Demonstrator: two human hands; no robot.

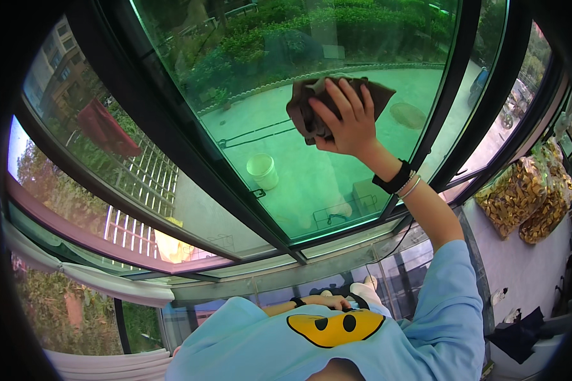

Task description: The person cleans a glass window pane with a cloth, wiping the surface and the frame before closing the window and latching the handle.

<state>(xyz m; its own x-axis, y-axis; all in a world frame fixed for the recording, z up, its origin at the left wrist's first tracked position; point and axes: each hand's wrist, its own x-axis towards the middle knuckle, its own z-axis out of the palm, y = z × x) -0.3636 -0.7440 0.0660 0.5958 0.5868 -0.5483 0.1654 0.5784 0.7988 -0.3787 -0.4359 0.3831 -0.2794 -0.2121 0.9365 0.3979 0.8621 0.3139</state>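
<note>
My right hand (pixel 349 117) is spread over a bunched dark brown cloth (pixel 378 95), pressing it to the green-tinted glass pane (pixel 279 190) with fingers bent around it. A dark wristband and a pale bracelet circle that wrist. Low in view, my left hand (pixel 325 302) rests at my waist, partly behind my light blue shirt (pixel 419 343) with a yellow print; its fingers look curled, and whatever may be under them is hidden.
Black window frames (pixel 235 178) surround me. Through glass show a pale bucket (pixel 262 171), railings (pixel 140 171), a red cloth (pixel 108 127) and greenery. Bags (pixel 515 197) of gold-coloured pieces lie right; a white rolled curtain (pixel 114 286) is left, dark items (pixel 515 336) lower right.
</note>
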